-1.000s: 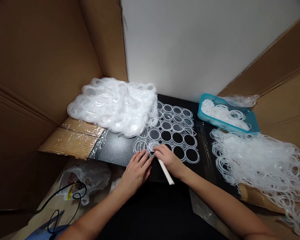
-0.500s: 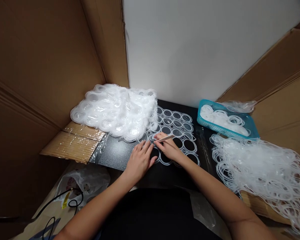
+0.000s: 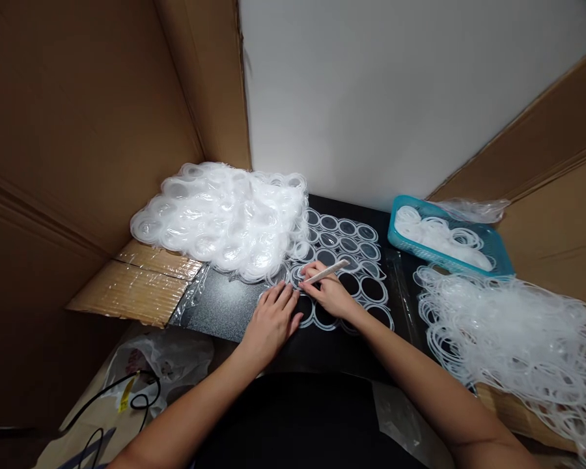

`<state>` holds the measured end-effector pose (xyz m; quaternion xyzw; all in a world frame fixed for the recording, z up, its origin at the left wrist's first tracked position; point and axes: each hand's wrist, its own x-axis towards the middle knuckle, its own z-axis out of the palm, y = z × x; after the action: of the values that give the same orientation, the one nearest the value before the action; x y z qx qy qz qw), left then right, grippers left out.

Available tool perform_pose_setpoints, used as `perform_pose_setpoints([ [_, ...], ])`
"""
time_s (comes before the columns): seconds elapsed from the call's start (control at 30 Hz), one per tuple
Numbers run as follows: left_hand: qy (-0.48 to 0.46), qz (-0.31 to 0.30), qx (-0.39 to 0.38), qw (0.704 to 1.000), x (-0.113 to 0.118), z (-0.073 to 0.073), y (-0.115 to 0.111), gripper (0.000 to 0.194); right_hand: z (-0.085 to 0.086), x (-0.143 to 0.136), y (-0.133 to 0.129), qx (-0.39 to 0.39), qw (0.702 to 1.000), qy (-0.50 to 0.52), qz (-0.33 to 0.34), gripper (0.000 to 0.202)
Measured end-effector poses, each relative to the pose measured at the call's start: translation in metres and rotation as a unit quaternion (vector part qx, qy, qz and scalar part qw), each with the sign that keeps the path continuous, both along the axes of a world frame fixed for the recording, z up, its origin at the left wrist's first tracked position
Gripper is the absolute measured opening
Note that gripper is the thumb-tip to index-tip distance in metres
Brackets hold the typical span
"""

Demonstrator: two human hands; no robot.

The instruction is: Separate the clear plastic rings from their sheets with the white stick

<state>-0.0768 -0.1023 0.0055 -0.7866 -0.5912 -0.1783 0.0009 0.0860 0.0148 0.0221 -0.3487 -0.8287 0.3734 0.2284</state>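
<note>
A translucent sheet of joined white rings (image 3: 328,223) lies on the black table. My right hand (image 3: 328,292) pinches a slim, pale, pen-like stick (image 3: 328,271) above the sheet's left-middle rings. The stick's lower tip is hidden by my fingers. Flat on the sheet's near left corner rests my left hand (image 3: 273,319), fingers stretched out and holding nothing. Left of the sheet, a thick stack of similar white ring sheets (image 3: 234,221) overlaps its edge.
At the right, a blue plastic basket (image 3: 505,260) contains loose white rings (image 3: 439,241). Nearer me spreads a tangled heap of ring offcuts (image 3: 522,339). Cardboard walls (image 3: 78,117) stand on both sides, a white wall (image 3: 371,98) behind. A black cable (image 3: 141,397) hangs lower left.
The view has shifted slightly. The stick in my right hand now slants up more steeply, its upper end farther from the sheet. My left hand stays spread flat in nearly the same place.
</note>
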Motion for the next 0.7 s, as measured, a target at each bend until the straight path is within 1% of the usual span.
perform_pose_setpoints([
  [0.1,-0.001,0.002,0.002,1.000,0.000,0.000,-0.001,0.040,0.001,-0.001,-0.007,0.025,1.000,-0.005,-0.009,0.015],
  [0.27,-0.005,-0.003,0.002,1.000,-0.001,0.001,-0.001,0.039,-0.008,-0.006,-0.025,0.142,0.985,-0.078,-0.051,0.014],
  [0.33,-0.004,-0.004,0.005,1.000,0.000,0.001,0.000,0.038,-0.013,-0.007,-0.025,0.161,0.982,-0.075,-0.060,0.017],
  [0.37,-0.002,-0.003,0.007,1.000,0.000,0.000,0.000,0.037,-0.015,-0.007,-0.022,0.156,0.984,-0.060,-0.066,0.019],
  [0.43,0.002,-0.001,0.009,1.000,0.000,-0.001,0.000,0.037,-0.016,-0.008,-0.012,0.109,0.990,-0.017,-0.086,0.021],
  [0.5,0.006,-0.001,0.009,1.000,-0.002,0.000,-0.001,0.037,-0.012,-0.005,0.001,0.019,0.990,0.042,-0.137,0.021],
  [0.53,0.009,-0.003,0.008,1.000,-0.003,0.002,-0.001,0.037,-0.009,-0.001,0.007,-0.038,0.981,0.085,-0.171,0.022],
  [0.57,0.013,-0.005,0.008,1.000,-0.004,0.005,0.000,0.038,-0.005,0.005,0.012,-0.098,0.964,0.139,-0.202,0.025],
  [0.6,0.019,-0.006,0.006,1.000,-0.005,0.010,0.001,0.037,0.000,0.015,0.016,-0.155,0.940,0.201,-0.230,0.029],
  [0.63,0.027,-0.008,0.001,1.000,-0.005,0.016,0.004,0.033,0.006,0.028,0.019,-0.198,0.908,0.266,-0.255,0.034],
  [0.67,0.039,-0.008,-0.005,0.999,-0.004,0.023,0.009,0.026,0.013,0.046,0.021,-0.226,0.875,0.327,-0.275,0.038],
  [0.7,0.053,-0.008,-0.013,0.998,-0.001,0.030,0.017,0.019,0.020,0.067,0.022,-0.234,0.844,0.381,-0.297,0.042],
])
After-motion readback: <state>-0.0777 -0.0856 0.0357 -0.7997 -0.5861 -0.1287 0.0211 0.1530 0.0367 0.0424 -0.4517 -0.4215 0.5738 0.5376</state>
